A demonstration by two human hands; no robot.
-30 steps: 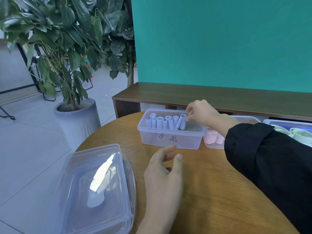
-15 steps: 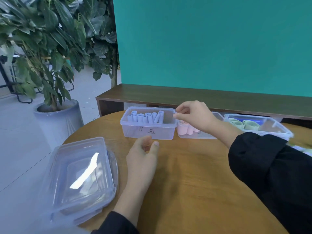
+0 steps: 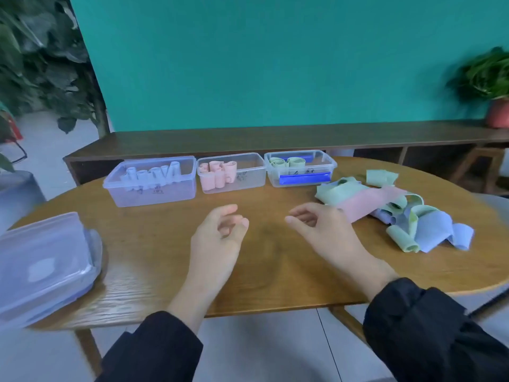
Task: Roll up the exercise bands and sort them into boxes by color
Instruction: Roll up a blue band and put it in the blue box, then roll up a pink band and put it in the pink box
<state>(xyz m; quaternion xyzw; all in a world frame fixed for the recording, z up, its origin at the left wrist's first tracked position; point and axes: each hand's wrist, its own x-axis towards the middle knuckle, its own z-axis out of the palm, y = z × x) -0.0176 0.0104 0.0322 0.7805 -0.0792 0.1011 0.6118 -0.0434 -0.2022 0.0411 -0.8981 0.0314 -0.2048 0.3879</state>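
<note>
Both hands hover over the middle of the wooden counter (image 3: 154,252), each emerging from a black sleeve (image 3: 429,326) at the near edge. The left hand (image 3: 217,241) has its fingers loosely curled and released, grasping nothing; the right hand (image 3: 325,230) likewise shows relaxed, slightly bent fingers that hold nothing, its far side just beside the band pile. At the near left corner of the counter lies a stack of clear lids (image 3: 41,266). Toward the right edge sits a loose pile of unrolled bands (image 3: 413,216) in green, pink and blue, a pink band (image 3: 369,202) lying across its near left part. Along the far edge three clear boxes stand in a row: the left box (image 3: 151,191) holds upright rolled blue bands (image 3: 151,175), the middle box (image 3: 242,183) holds rolled pink bands (image 3: 217,175) at its left end, and the right box (image 3: 322,164) holds rolled green bands (image 3: 286,162) at its far left. Beyond the counter runs a dark wooden bench (image 3: 248,139) before a teal wall (image 3: 248,59), bearing a potted plant (image 3: 487,81) at its right end.
</note>
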